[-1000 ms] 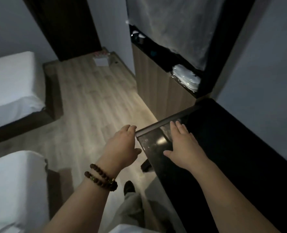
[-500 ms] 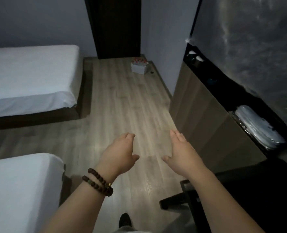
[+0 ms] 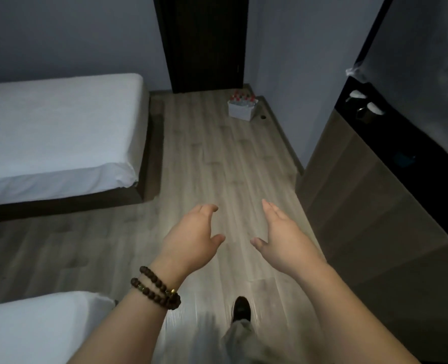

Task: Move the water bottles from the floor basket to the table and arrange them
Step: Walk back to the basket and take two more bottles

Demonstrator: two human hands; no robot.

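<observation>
A white basket (image 3: 240, 111) stands on the wooden floor at the far end of the room, beside the dark door. Several water bottles (image 3: 241, 97) with red caps stick up out of it. My left hand (image 3: 194, 236), with a bead bracelet on the wrist, and my right hand (image 3: 283, 239) are held out in front of me over the floor. Both have relaxed fingers and hold nothing. The basket is far beyond both hands. The table is out of view.
A white bed (image 3: 54, 132) lies at the left and another bed's corner (image 3: 41, 327) at the lower left. A wooden cabinet (image 3: 362, 227) with a dark shelf lines the right wall. A floor strip (image 3: 217, 166) runs between them. My shoe (image 3: 241, 308) steps forward.
The view has swung from the dark table toward the door and moved forward. The basket now appears larger and closer. Both hands stay held out and hold nothing.
</observation>
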